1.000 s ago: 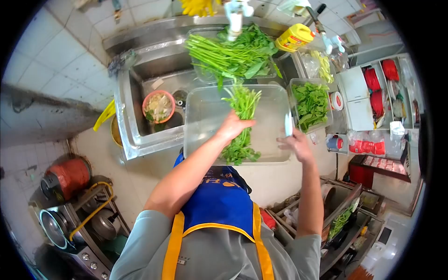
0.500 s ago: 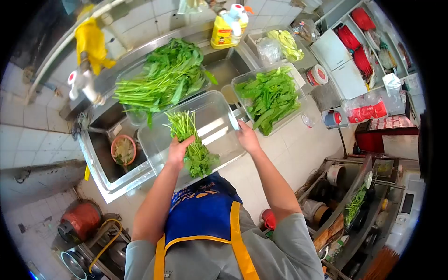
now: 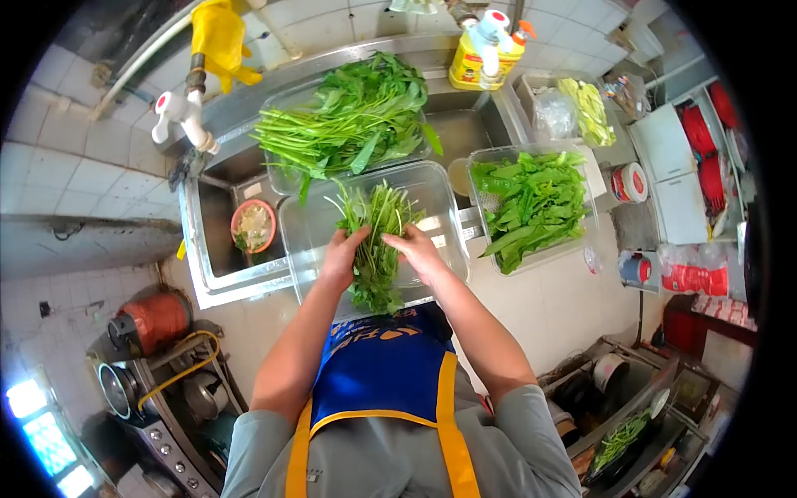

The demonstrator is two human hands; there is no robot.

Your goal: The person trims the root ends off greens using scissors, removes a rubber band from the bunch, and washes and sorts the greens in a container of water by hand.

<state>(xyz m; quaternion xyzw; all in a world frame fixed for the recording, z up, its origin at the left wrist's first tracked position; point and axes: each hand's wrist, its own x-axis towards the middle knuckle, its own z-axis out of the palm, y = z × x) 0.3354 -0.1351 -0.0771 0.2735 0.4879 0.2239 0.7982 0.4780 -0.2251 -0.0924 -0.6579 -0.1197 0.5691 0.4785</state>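
Note:
A bunch of leafy greens (image 3: 378, 270) lies in a clear plastic tub (image 3: 452, 249) at the sink's front edge. My left hand (image 3: 341, 256) is wrapped round its left side, the thumb on top. On the other side my right hand (image 3: 415, 251) grips the same bunch, its far fingers hidden under the leaves. Behind the tub, long-stemmed greens (image 3: 344, 120) fill another clear container. Leafy greens (image 3: 535, 203) sit in a clear basket at the right.
The metal sink (image 3: 199, 241) holds a pink bowl (image 3: 253, 227) of scraps. Two taps, one with a yellow glove (image 3: 220, 41), and a yellow bottle (image 3: 481, 66) stand along the back. A white bucket (image 3: 629, 183) is at the right.
The view has shifted. My right hand has moved from the tub's right side, where it was beside a pale blade-like object, onto the bunch. That object is no longer visible.

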